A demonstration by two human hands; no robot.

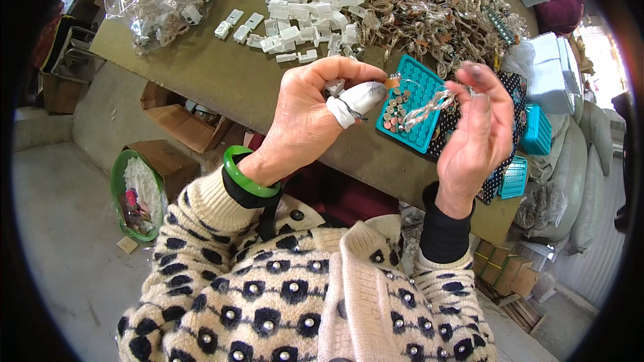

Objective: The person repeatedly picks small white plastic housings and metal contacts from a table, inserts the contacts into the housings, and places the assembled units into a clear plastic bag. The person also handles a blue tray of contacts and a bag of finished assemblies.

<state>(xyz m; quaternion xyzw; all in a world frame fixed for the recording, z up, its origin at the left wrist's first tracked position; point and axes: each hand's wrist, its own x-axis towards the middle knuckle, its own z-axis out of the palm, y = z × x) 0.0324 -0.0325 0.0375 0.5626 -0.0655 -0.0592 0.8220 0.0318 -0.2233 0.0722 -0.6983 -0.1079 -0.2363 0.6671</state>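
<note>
My left hand (312, 104) pinches a small orange-brown piece with fine metallic wire (393, 81) between index finger and thumb. A white wrapping (365, 100), tied with dark thread, covers that thumb. Something small and whitish shows behind it, partly hidden. At the curled fingers of my right hand (475, 124) hangs a twisted bundle of clear cord (429, 110). A thin strand runs from the orange-brown piece toward this bundle. Below lies a teal tray (419, 137) with round cups, several small round metallic pieces (396, 110) on its left part.
White plastic housings (302, 13) are heaped at the table's back, beside a tangled pile of clear cords (443, 13). A clear bag (161, 0) stands back left. White foam blocks (550, 67) and teal baskets (535, 131) are right. Another person's sleeve (560, 12) shows far right.
</note>
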